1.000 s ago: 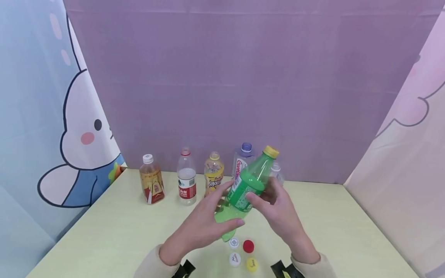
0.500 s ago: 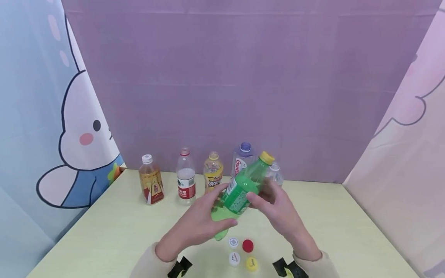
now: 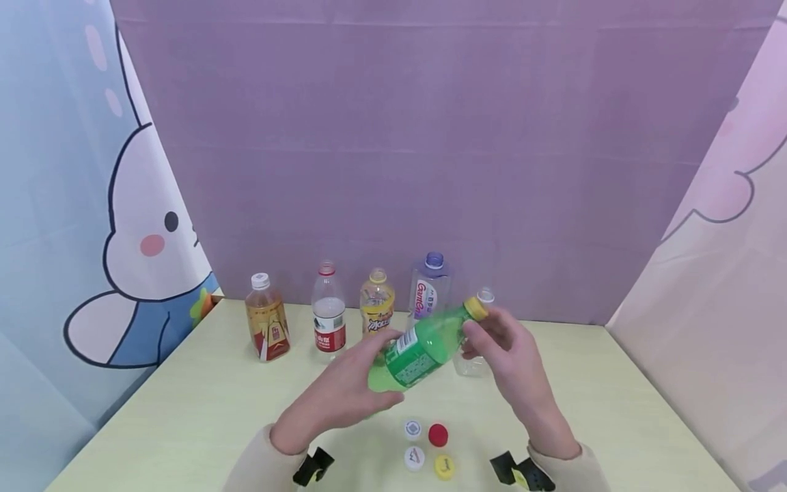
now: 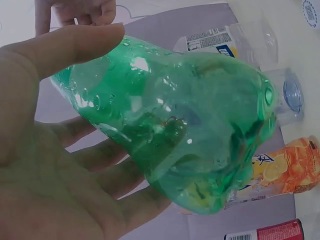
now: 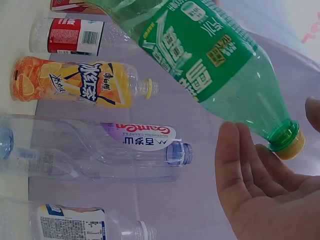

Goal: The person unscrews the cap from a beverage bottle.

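A green plastic soda bottle (image 3: 424,352) with a yellow cap (image 3: 475,308) is held tilted above the table, its cap end to the upper right. My left hand (image 3: 347,383) grips its lower part, the thumb in front and the fingers behind, as the left wrist view shows the clear green base (image 4: 200,125). Around the neck and cap is my right hand (image 3: 507,359). In the right wrist view its fingers (image 5: 232,165) lie beside the bottle's shoulder and neck, and the thumb (image 5: 313,112) stands apart from the cap.
Along the back stand a brown tea bottle (image 3: 268,320) with a white cap, a red-labelled water bottle (image 3: 329,321), a yellow-labelled iced tea bottle (image 3: 377,304), a bluish water bottle (image 3: 430,290) and a clear bottle (image 3: 472,365). Several loose caps, including a red cap (image 3: 438,435), lie in front.
The green bottle has tipped further over and its cap end has come down. My right hand has shifted from the bottle's body up toward the neck and cap; my left hand keeps its grip.
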